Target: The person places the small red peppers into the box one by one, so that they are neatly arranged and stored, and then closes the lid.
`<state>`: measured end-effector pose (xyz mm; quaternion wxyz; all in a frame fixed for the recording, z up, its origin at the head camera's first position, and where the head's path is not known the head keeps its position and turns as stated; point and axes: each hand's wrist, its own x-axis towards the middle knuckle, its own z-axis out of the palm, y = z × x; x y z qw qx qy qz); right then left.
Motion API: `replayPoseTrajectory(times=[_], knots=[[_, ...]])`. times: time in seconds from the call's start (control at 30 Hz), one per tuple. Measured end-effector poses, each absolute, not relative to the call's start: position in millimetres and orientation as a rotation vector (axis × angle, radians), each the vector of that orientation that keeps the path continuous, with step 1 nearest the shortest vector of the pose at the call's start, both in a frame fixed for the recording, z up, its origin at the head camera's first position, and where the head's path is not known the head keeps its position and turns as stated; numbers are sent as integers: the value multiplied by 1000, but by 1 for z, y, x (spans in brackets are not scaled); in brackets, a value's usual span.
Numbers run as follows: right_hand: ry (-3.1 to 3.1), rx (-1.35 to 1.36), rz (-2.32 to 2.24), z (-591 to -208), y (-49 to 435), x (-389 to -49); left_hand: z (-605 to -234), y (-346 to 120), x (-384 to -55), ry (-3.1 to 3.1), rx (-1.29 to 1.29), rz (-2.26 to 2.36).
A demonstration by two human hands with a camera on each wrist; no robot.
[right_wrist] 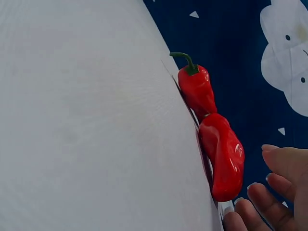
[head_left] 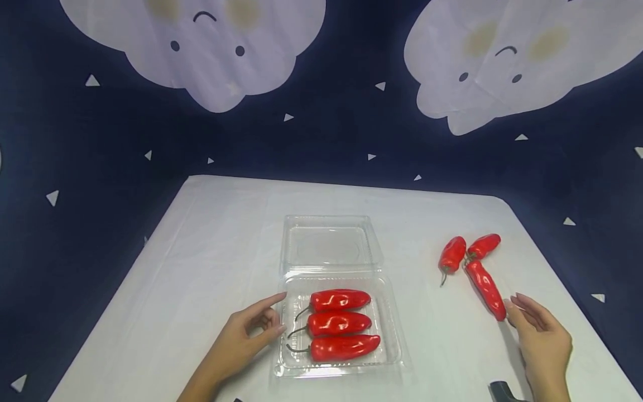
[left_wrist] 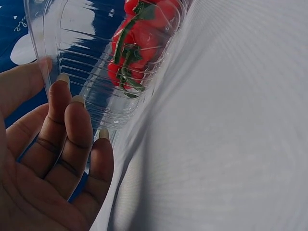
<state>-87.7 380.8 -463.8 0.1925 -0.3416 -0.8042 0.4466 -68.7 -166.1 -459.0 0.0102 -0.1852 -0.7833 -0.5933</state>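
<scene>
A clear plastic clamshell box (head_left: 394, 312) lies with its lid folded back, and three red peppers (head_left: 339, 323) with green stems lie side by side in its base. My left hand (head_left: 241, 340) is at the box's left edge, index finger and thumb spread along the rim; in the left wrist view the fingertips (left_wrist: 62, 78) are right at the clear wall. My right hand (head_left: 542, 338) is beside the tip of a long red pepper (head_left: 485, 290), thumb close to it. The right wrist view shows the fingers (right_wrist: 264, 202) loosely bent and apart from the nearest pepper (right_wrist: 222, 159).
Two more red peppers, one at left (head_left: 452, 254) and one at right (head_left: 484, 245), lie beyond the long one, stems close together. A dark object (head_left: 502, 391) shows at the front edge near my right wrist. Behind the white table (head_left: 226, 234) hangs dark blue cloth (head_left: 326, 139) with clouds.
</scene>
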Motion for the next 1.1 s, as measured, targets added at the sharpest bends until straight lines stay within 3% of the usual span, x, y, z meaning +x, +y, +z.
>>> replayPoseTrajectory(times=[0.17,0.67,1.1], knots=[[-2453,-977,1080,-465,377,-87,-460,-166,-69,-2422,-612,-1857],[-2682,-596,777,-468,376,-82,-456,-166,-68,-2414,-611,-1881],[-2426,-909,1090,-471,383,-84,-457,-166,-68,-2423,-597,-1888]])
